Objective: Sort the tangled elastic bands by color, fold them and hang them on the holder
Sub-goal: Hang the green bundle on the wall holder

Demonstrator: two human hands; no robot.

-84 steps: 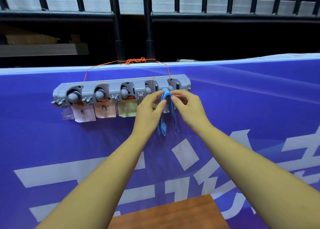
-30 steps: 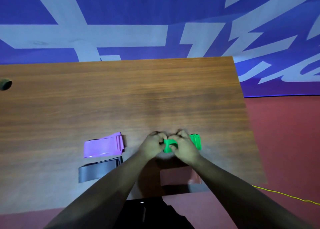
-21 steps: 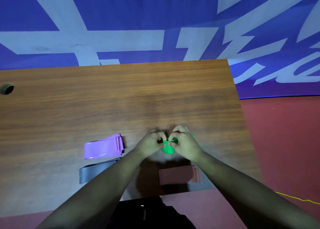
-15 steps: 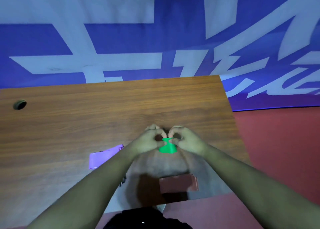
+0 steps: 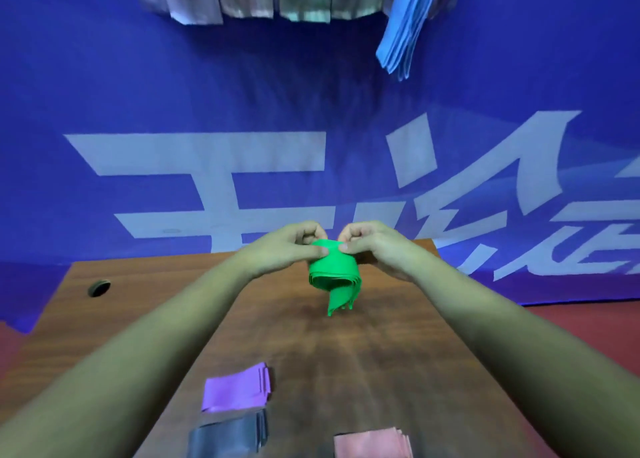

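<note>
**Q:** What is on the left?

**A:** A wooden table with a small round hole near its left edge. Closer to the viewer a folded purple band lies flat. A folded dark grey band lies just beside it, nearer still.

**Q:** Where are the hands?

**A:** In the middle, raised above the table. The left hand pinches the top edge of a folded green band between thumb and fingers. The right hand pinches the same edge just beside it, fingers curled. The band hangs in the air, touching nothing but the hands. Its layers bend over and a loose end droops.

**Q:** How will it handle?

**A:** It looks light, thin and floppy. It is probably stretchy and a little slick, so the layers could slide apart. Holding it at the fold, with every layer pinched together, seems the safest grip for hanging it.

**Q:** And to the right?

**A:** A folded pink band lies at the table's near edge. High on the blue banner is a blurred row of paper tags. To their right a folded blue band hangs down. The holder itself is cut off at the top.
</note>
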